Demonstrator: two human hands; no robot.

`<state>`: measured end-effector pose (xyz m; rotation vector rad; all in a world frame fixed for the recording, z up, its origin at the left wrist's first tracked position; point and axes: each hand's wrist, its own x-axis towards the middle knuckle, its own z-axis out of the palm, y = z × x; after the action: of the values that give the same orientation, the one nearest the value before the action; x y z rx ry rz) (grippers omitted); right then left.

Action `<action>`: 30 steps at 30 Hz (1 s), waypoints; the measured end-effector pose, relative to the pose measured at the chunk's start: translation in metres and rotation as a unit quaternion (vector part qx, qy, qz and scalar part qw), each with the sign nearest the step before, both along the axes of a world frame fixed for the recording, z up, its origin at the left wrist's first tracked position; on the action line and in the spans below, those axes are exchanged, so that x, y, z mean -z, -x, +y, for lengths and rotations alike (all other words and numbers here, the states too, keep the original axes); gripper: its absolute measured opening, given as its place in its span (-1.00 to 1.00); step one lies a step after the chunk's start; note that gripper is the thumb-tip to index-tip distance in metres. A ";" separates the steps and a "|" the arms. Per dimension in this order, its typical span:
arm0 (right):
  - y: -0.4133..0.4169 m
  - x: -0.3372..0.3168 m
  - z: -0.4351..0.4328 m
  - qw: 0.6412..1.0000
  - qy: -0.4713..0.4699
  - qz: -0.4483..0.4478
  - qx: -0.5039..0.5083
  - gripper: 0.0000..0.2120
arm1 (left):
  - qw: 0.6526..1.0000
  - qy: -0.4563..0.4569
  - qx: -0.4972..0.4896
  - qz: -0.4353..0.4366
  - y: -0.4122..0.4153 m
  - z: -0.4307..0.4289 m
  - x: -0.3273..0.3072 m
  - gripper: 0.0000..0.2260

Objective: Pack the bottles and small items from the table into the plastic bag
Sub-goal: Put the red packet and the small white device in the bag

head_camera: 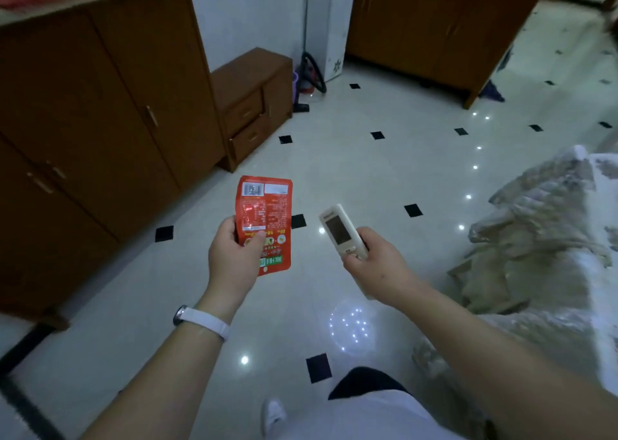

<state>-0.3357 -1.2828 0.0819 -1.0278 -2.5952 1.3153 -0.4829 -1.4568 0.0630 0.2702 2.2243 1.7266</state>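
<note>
My left hand [232,255] grips a flat red snack packet [267,212] by its lower left part, thumb across the print, the barcode end pointing away from me. My right hand [376,265] holds a cream remote control [339,230] with a dark screen, fingers curled round its lower end. Both are held out over the floor at waist height, roughly a hand's width apart. No table, bottles or plastic bag show in the head view.
A tall brown cabinet [100,121] runs along the left, with a low drawer unit [254,105] beyond it. A sofa under clear plastic sheeting [541,238] fills the right. Glossy white floor tiles [368,172] with black diamonds lie ahead. A white appliance [329,24] stands at the back.
</note>
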 end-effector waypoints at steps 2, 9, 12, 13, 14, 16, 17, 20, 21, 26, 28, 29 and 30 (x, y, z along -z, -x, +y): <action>0.008 0.005 0.011 1.000 0.006 -0.013 0.019 -0.94 | 1.000 0.001 0.025 -0.007 0.016 0.016 0.005 -0.84; 0.044 0.027 0.086 0.992 0.033 0.003 0.120 -0.94 | 0.994 0.041 0.105 -0.013 0.069 0.109 0.026 -0.85; 0.066 0.038 0.132 0.986 0.062 0.031 0.153 -0.92 | 0.989 0.060 0.136 -0.002 0.092 0.161 0.025 -0.84; 0.075 0.040 0.149 0.983 0.073 0.042 0.166 -0.92 | 0.987 0.070 0.143 0.002 0.101 0.180 0.023 -0.84; 0.083 0.043 0.167 0.979 0.085 0.054 0.179 -0.92 | 0.986 0.080 0.147 0.007 0.111 0.199 0.020 -0.84; 0.100 0.043 0.205 0.972 0.105 0.075 0.197 -0.93 | 0.984 0.084 0.153 0.015 0.135 0.238 0.009 -0.82; 0.107 0.042 0.225 0.969 0.112 0.080 0.204 -0.93 | 0.984 0.082 0.156 0.021 0.147 0.259 0.003 -0.80; 0.118 0.030 0.285 0.968 0.108 0.087 0.209 -0.94 | 0.984 0.073 0.158 0.047 0.171 0.324 -0.014 -0.78; 0.119 0.024 0.306 0.967 0.102 0.092 0.215 -0.93 | 0.983 0.064 0.166 0.050 0.175 0.346 -0.018 -0.79; 0.106 0.004 0.389 0.944 0.068 0.109 0.303 -0.89 | 0.966 0.047 0.252 0.033 0.168 0.447 -0.021 -0.83; 0.096 0.007 0.412 0.938 0.059 0.102 0.327 -0.90 | 0.958 0.043 0.281 0.035 0.166 0.487 -0.021 -0.82; 0.091 0.008 0.423 0.934 0.055 0.095 0.339 -0.90 | 0.956 0.037 0.291 0.035 0.167 0.509 -0.021 -0.82; 0.086 0.011 0.433 0.930 0.051 0.087 0.352 -0.91 | 0.953 0.028 0.299 0.033 0.170 0.531 -0.021 -0.82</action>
<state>-0.4218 -0.8494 0.0705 -1.5682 -1.7610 1.2592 -0.6528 -0.9257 0.0839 0.8936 1.9429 1.3312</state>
